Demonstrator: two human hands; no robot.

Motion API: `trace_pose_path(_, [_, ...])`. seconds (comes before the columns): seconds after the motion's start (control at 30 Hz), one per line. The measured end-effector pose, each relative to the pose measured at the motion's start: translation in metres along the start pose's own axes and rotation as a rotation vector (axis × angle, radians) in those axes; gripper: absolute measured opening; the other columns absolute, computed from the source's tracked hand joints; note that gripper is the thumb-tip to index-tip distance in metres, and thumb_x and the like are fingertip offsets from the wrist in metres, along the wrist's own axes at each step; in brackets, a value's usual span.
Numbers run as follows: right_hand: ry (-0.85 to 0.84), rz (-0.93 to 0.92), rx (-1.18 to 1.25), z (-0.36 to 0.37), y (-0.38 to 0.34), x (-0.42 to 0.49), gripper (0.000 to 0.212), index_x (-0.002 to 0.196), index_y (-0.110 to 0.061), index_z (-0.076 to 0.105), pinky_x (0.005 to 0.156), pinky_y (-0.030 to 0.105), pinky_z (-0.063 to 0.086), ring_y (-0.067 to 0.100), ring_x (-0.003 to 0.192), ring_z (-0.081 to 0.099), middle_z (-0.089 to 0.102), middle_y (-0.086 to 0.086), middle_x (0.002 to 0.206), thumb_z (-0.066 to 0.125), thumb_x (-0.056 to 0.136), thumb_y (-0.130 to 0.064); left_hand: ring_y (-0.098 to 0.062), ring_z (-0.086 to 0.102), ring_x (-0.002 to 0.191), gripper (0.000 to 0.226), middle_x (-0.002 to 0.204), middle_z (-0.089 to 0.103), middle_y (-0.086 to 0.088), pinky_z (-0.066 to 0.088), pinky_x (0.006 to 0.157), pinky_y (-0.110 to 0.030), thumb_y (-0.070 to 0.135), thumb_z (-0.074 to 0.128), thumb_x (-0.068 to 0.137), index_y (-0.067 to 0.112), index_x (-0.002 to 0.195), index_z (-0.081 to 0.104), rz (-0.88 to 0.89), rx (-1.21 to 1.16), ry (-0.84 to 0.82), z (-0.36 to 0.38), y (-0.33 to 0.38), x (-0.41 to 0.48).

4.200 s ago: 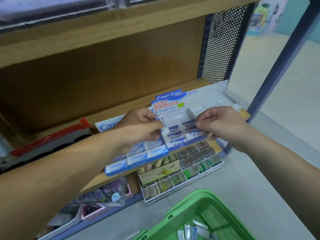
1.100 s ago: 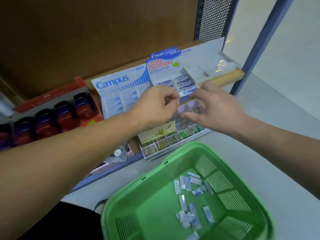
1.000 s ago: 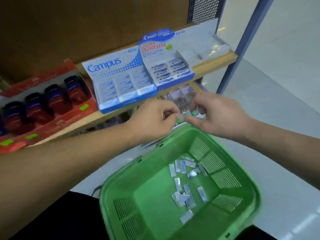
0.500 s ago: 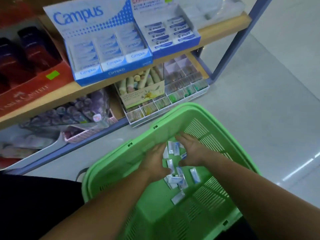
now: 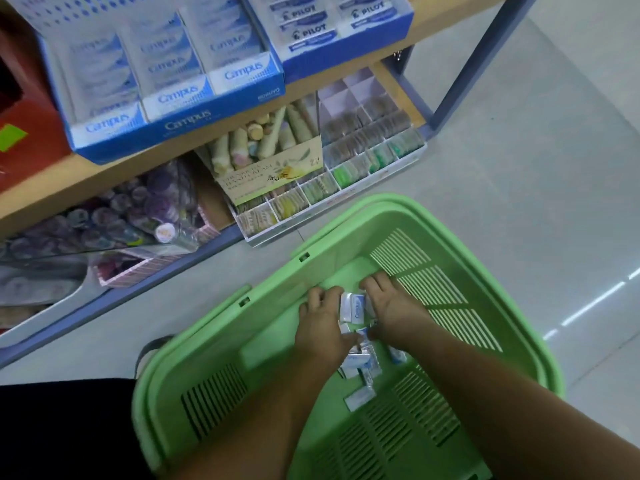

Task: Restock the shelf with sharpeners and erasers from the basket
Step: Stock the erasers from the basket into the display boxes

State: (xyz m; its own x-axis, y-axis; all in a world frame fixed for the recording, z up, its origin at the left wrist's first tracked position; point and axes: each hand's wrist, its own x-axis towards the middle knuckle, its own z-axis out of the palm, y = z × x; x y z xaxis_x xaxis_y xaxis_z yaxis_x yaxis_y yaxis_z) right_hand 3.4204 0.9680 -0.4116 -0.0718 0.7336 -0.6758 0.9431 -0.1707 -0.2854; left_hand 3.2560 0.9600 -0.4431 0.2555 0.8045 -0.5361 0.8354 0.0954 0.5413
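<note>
left grip (image 5: 322,327): fingers bent round the erasers (image 5: 352,306) | right grip (image 5: 396,315): clasps the same bundle from the other side | erasers: low inside the green basket (image 5: 485,268), others loose beside | shelf (image 5: 52,188): carries Campus box (image 5: 166,98)

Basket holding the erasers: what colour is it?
The basket is light green, clearest in the head view.

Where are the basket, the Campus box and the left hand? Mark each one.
basket (image 5: 162,410), head view, left wall.
Campus box (image 5: 187,121), head view, front wall.
left hand (image 5: 322,330), head view, back of the hand.
</note>
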Motion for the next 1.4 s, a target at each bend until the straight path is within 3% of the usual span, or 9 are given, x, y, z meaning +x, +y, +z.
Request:
trace_pose_path(0.2, [-0.057, 0.133, 0.229, 0.004, 0.004, -0.001, 0.054, 0.122, -0.027, 0.046, 0.076, 0.029, 0.047, 0.016, 0.095, 0.055, 0.055, -0.002, 0.110, 0.078, 0.082, -0.009, -0.027, 0.054, 0.108, 0.073, 0.125, 0.037, 0.000, 0.050, 0.093, -0.039, 0.038, 0.092, 0.068, 0.021, 0.126, 0.051, 0.008, 0.026, 0.009, -0.004, -0.007, -0.003])
trace_pose_path(0.3, [-0.071, 0.125, 0.142, 0.006, 0.005, 0.000, 0.032, 0.109, -0.023, 0.053, 0.074, 0.028, 0.046, 0.019, 0.093, 0.055, 0.055, 0.003, 0.110, 0.071, 0.085, -0.010, -0.025, 0.056, 0.097, 0.068, 0.114, 0.034, 0.002, 0.052, 0.089, -0.039, 0.037, 0.095, 0.060, 0.017, 0.110, 0.054, -0.009, -0.006, -0.013, -0.005, -0.015, -0.010])
trace_pose_path(0.47, [-0.138, 0.070, 0.056, 0.008, 0.005, 0.000, 0.045, 0.113, -0.021, 0.052, 0.093, 0.032, 0.047, 0.019, 0.103, 0.049, 0.051, 0.001, 0.117, 0.080, 0.080, -0.012, -0.020, 0.047, 0.103, 0.070, 0.113, 0.043, 0.003, 0.045, 0.086, -0.034, 0.040, 0.096, 0.059, 0.017, 0.110, 0.054, -0.008, -0.006, -0.057, -0.003, -0.022, -0.017])
trace_pose_path(0.67, [-0.089, 0.093, 0.071, 0.016, 0.009, -0.003, 0.038, 0.096, -0.026, 0.048, 0.079, 0.028, 0.041, 0.017, 0.095, 0.050, 0.049, -0.004, 0.105, 0.080, 0.079, -0.016, -0.021, 0.060, 0.087, 0.036, 0.097, 0.065, 0.001, 0.046, 0.071, -0.031, 0.021, 0.085, 0.077, 0.022, 0.097, 0.054, -0.095, -0.120, -0.140, -0.006, -0.020, -0.018])
trace_pose_path(0.83, [-0.085, 0.146, 0.186, 0.002, 0.007, -0.006, 0.030, 0.075, -0.028, 0.052, 0.058, 0.023, 0.043, 0.014, 0.077, 0.060, 0.061, -0.005, 0.083, 0.079, 0.081, -0.017, -0.018, 0.057, 0.074, 0.024, 0.080, 0.062, 0.003, 0.048, 0.070, -0.029, 0.019, 0.078, 0.085, 0.016, 0.104, 0.063, -0.152, -0.209, -0.153, -0.028, -0.007, -0.021])
trace_pose_path(0.9, [-0.104, 0.100, 0.231, -0.012, -0.001, -0.011, 0.024, 0.080, -0.027, 0.055, 0.057, 0.023, 0.047, 0.016, 0.076, 0.062, 0.065, 0.000, 0.086, 0.075, 0.085, -0.016, -0.019, 0.059, 0.069, 0.016, 0.077, 0.067, -0.006, 0.055, 0.073, -0.042, 0.017, 0.079, 0.084, 0.014, 0.089, 0.064, -0.158, -0.316, -0.185, -0.046, 0.005, -0.027])
trace_pose_path(0.97, [-0.194, 0.067, 0.363, -0.034, -0.015, -0.019, 0.020, 0.095, -0.020, 0.058, 0.053, 0.026, 0.051, 0.022, 0.069, 0.066, 0.071, 0.009, 0.089, 0.075, 0.089, -0.015, -0.023, 0.065, 0.071, 0.012, 0.084, 0.072, -0.016, 0.061, 0.078, -0.052, 0.010, 0.077, 0.088, 0.009, 0.094, 0.066, -0.170, -0.467, -0.233, -0.070, 0.023, -0.036])
trace_pose_path(1.13, [-0.359, -0.056, 0.646, -0.124, -0.050, -0.064, 0.017, 0.115, -0.010, 0.049, 0.055, 0.039, 0.061, 0.032, 0.060, 0.070, 0.073, 0.027, 0.097, 0.059, 0.102, -0.011, -0.018, 0.071, 0.071, 0.011, 0.084, 0.072, -0.007, 0.064, 0.078, -0.038, 0.005, 0.071, 0.094, 0.007, 0.104, 0.066, -0.056, -0.519, -0.296, -0.148, 0.062, -0.063])
trace_pose_path(1.4, [-0.309, -0.220, 1.041, -0.219, -0.082, -0.141, 0.030, 0.124, -0.002, 0.052, 0.086, 0.044, 0.062, 0.038, 0.093, 0.073, 0.072, 0.026, 0.113, 0.052, 0.098, 0.013, -0.016, 0.067, 0.067, 0.026, 0.079, 0.075, -0.007, 0.057, 0.062, -0.023, -0.014, 0.072, 0.085, 0.004, 0.103, 0.073, 0.181, -0.582, -0.205, -0.273, 0.111, -0.110])
